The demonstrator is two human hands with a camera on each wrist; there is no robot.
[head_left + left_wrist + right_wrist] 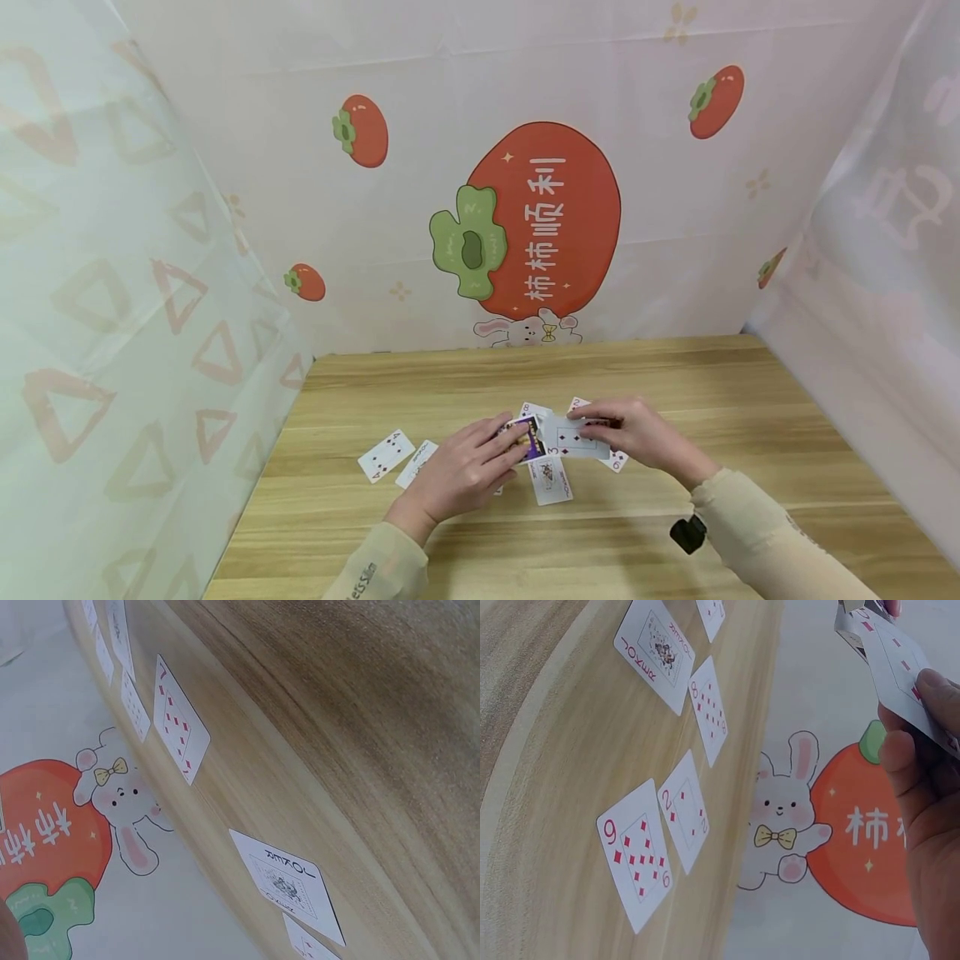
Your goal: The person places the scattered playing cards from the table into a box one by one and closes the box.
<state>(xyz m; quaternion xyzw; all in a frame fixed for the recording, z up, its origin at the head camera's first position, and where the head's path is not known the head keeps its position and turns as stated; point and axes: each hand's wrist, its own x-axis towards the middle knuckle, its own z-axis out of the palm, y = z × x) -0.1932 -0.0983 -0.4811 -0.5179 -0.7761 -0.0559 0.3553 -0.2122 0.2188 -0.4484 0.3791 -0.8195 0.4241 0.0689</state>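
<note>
My left hand (pixel 468 467) grips a small purple-and-dark card box (pixel 531 440) above the table. From the right, my right hand (pixel 630 429) pinches a three of diamonds (pixel 573 442) between thumb and fingers, its end beside the box. In the right wrist view the thumb lies on the face of that card. Beneath the hands lie a red joker (pixel 551 485), an eight of diamonds (pixel 708 711), a two of diamonds (pixel 683 811) and a nine of diamonds (pixel 636 856). A seven of diamonds (pixel 178 724) is mostly hidden by my left hand in the head view.
Left of my left hand lie a four of diamonds (pixel 386 456) and a second joker (pixel 289 885), all face up on the wooden table (pixel 337 533). A printed cloth (pixel 405 217) with persimmons and a rabbit stands behind the table, with more cloth along both sides.
</note>
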